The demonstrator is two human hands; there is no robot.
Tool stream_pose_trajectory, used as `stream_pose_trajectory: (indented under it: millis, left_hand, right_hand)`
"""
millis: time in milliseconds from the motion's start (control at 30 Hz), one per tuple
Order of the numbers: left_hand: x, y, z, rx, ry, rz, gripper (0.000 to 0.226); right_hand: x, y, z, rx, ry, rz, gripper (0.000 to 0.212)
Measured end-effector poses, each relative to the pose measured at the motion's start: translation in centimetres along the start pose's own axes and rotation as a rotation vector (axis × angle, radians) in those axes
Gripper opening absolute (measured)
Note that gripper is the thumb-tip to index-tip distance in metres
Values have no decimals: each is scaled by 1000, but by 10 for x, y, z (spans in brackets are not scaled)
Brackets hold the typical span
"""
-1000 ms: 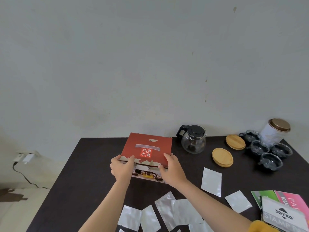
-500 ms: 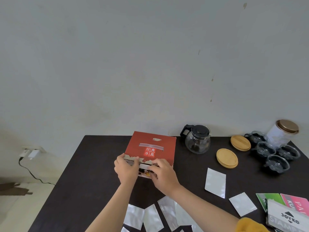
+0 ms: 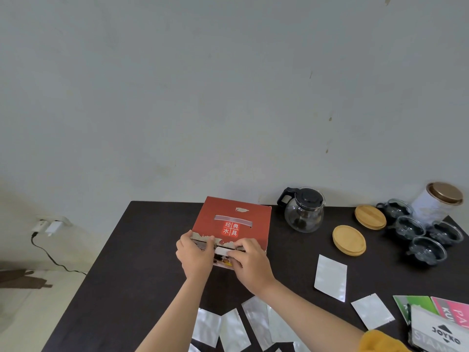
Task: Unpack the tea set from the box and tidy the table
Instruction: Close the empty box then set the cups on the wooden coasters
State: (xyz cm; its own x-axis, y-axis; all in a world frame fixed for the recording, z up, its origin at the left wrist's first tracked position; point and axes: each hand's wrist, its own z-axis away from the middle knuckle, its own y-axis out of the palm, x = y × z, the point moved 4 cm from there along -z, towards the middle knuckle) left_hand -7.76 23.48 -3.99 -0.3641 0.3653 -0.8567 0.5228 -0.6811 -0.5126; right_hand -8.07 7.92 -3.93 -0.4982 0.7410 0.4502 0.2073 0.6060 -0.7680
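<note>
A red tea-set box (image 3: 233,219) with white Chinese characters lies flat on the dark table (image 3: 132,280). My left hand (image 3: 194,255) grips its near left corner, fingers curled over the front edge. My right hand (image 3: 250,261) pinches the near front flap beside it. The front face of the box is mostly hidden behind both hands. A glass teapot (image 3: 304,212) with a black lid stands to the right of the box. Several glass cups (image 3: 426,233) cluster at the far right.
Two round wooden lids (image 3: 349,240) lie between the teapot and cups. A white canister (image 3: 436,204) stands in the back right corner. Several silver sachets (image 3: 330,276) are scattered along the near side. Coloured packets (image 3: 436,323) sit at the near right edge.
My right hand has slid from the box's right side to the middle of the front flap. My left hand has curled over the front edge. The box has stayed in place.
</note>
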Motion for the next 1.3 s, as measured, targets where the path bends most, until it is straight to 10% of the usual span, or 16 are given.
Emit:
stream_pose_trajectory:
  millis: [400,800,1300]
  left_hand:
    - [-2,-2,3,6,9,7,64]
    - [5,2,-2,23,-85,116,78]
    - [-34,44,-21,116,13,89,59]
  right_hand:
    - [-7,1,-13,-33,150,-40,31]
    - [-30,-1,-2,-5,826,-203,132]
    - [-98,-25,-65,166,600,-288,121]
